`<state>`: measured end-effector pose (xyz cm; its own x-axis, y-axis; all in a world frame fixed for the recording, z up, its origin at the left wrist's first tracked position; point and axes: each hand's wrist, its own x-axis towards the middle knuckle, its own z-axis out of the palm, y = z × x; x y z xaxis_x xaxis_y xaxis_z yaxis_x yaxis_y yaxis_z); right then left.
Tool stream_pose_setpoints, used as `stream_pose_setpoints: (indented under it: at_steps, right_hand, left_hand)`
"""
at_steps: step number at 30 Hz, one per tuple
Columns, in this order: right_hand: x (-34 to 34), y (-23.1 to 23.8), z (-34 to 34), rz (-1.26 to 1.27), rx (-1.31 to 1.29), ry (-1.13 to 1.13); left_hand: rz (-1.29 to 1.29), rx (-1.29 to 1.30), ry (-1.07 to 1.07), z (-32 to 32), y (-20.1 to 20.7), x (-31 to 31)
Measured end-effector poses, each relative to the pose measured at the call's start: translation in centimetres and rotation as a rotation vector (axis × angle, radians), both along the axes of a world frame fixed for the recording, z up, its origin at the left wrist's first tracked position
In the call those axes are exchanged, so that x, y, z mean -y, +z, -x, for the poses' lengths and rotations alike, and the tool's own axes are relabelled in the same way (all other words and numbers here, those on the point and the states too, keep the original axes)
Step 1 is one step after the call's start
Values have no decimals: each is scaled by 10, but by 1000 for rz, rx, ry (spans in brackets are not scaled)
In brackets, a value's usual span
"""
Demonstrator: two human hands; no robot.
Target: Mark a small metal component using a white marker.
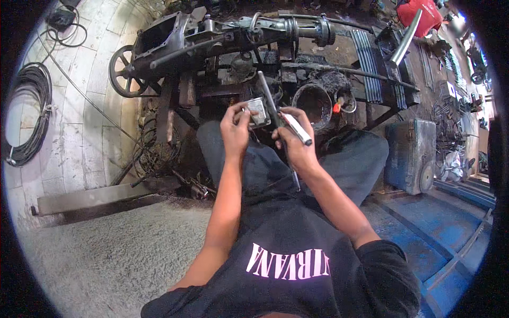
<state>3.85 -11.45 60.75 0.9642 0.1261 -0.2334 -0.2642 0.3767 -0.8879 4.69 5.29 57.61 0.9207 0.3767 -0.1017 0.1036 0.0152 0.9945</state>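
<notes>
My left hand (235,129) is closed around the edge of a small silver, squarish metal block (260,113), its thumb and fingers on the left side. Just to the right, my right hand (299,146) grips a long, thin metal rod (266,91) with a dark middle part, which slants from near the machinery down toward my lap. A white pen-like marker (297,129) with a black end lies across the same hand, between its fingers. The block and the rod are close to each other; whether they touch I cannot tell.
Ahead lies a long greasy machine assembly (228,40) with a spoked wheel (126,71). A round metal housing (312,105) stands before my knees. Steel rods (367,66) lie at the right, above a worn metal box (411,153). Coiled cable (32,114) is at far left.
</notes>
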Motion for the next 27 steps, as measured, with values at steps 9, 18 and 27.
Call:
stream_pose_setpoints:
  at_steps: [9,18,27]
  right_hand:
    - [-33,-33,41,69,102,-9]
    - [-30,-57,69,165,94,79]
    - [-18,-58,57,520,200,156]
  left_hand:
    - [1,29,82,-29,-4,-25]
    - [-109,3,-10,-28,-50,-36]
    - [-139,-15,0,-17,-43,-31]
